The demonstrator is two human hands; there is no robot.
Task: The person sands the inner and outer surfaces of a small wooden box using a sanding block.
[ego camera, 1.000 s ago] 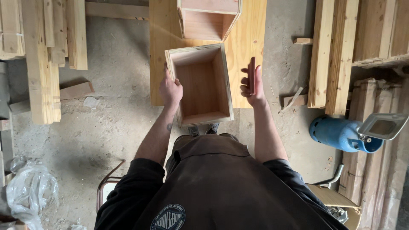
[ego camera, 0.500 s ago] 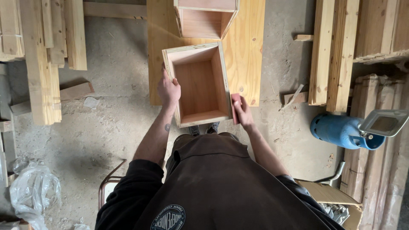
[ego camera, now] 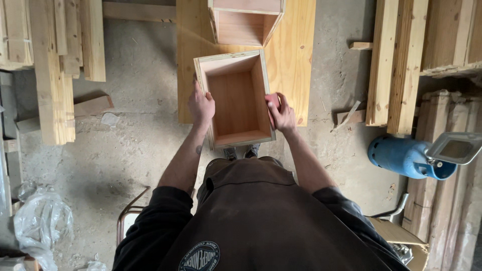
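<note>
An open wooden box (ego camera: 237,98) sits at the middle of the view, its mouth facing up toward the camera, held over a pale plywood sheet (ego camera: 296,45) on the dusty concrete floor (ego camera: 140,150). The left hand (ego camera: 201,106) clasps the box's wall at 9 o'clock, fingers wrapped over the rim. The right hand (ego camera: 282,114) presses against the wall at 3 o'clock, closed around a small red block (ego camera: 271,100) that lies between palm and wood; what the block is cannot be told.

The box looks stiff and fairly light, thin boards joined square, with smooth sides that could slip; the rims of the two long walls seem the surest places to grip, as the thin edges may dent if knocked.

A second open box (ego camera: 245,22) stands at 12 o'clock. Stacked planks (ego camera: 55,65) lie at 10 o'clock, more boards (ego camera: 396,60) at 2 o'clock, and a blue gas cylinder (ego camera: 401,156) at 4 o'clock.
</note>
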